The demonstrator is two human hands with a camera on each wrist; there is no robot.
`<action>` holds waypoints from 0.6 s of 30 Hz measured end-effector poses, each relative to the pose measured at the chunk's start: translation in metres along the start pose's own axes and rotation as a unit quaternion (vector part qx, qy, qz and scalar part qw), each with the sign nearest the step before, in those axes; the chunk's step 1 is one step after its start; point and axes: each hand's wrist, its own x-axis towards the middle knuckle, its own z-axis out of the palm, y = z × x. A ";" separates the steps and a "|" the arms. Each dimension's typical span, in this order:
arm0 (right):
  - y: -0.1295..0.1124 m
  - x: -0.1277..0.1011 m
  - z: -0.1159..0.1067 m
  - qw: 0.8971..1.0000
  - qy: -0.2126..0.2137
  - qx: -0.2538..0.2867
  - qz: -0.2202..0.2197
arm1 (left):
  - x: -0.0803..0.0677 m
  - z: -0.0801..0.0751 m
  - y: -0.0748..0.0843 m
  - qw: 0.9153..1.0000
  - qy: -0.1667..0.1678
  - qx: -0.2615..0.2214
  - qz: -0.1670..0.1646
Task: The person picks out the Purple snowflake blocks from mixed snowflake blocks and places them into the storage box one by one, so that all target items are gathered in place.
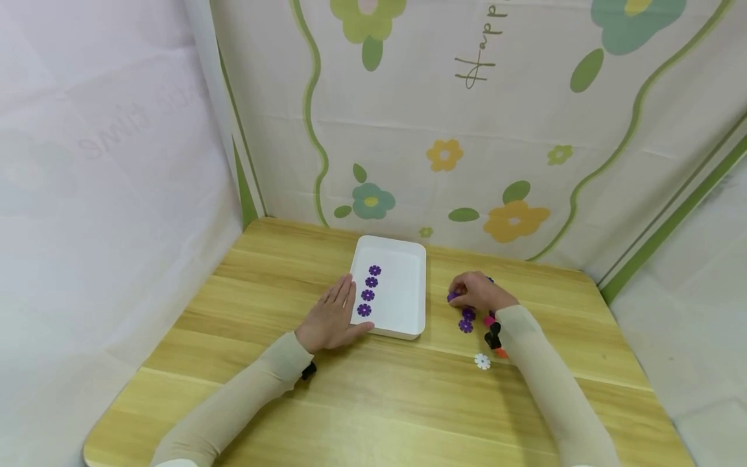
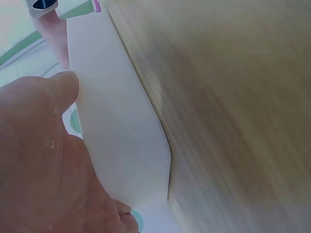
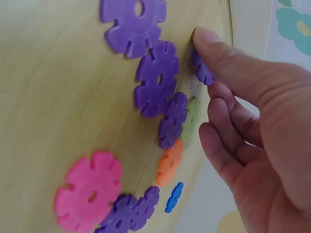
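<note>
A white tray point(image 1: 399, 285) lies on the table, with several purple snowflake discs point(image 1: 367, 295) in a column along its left side. My left hand point(image 1: 329, 318) rests against the tray's near left corner, fingers straight along the edge; in the left wrist view its thumb touches the tray wall point(image 2: 112, 111). To the right of the tray, my right hand point(image 1: 480, 291) pinches a purple snowflake disc point(image 3: 203, 68) between thumb and fingers. Below that hand lie more purple discs point(image 3: 158, 80), a pink disc point(image 3: 90, 191), an orange disc point(image 3: 169, 162), a green disc and a blue disc point(image 3: 174, 197).
A white disc point(image 1: 482, 361) lies apart on the wooden table point(image 1: 373, 402), nearer the front. The right forearm partly covers the loose discs. Behind the table hangs a flower-printed cloth point(image 1: 408, 123), and pale cloth walls point(image 1: 105, 227) stand at both sides.
</note>
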 end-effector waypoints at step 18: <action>-0.028 0.008 -0.041 0.999 -0.041 -0.011 -0.022 | -0.001 0.001 0.000 1.000 0.002 -0.017 -0.004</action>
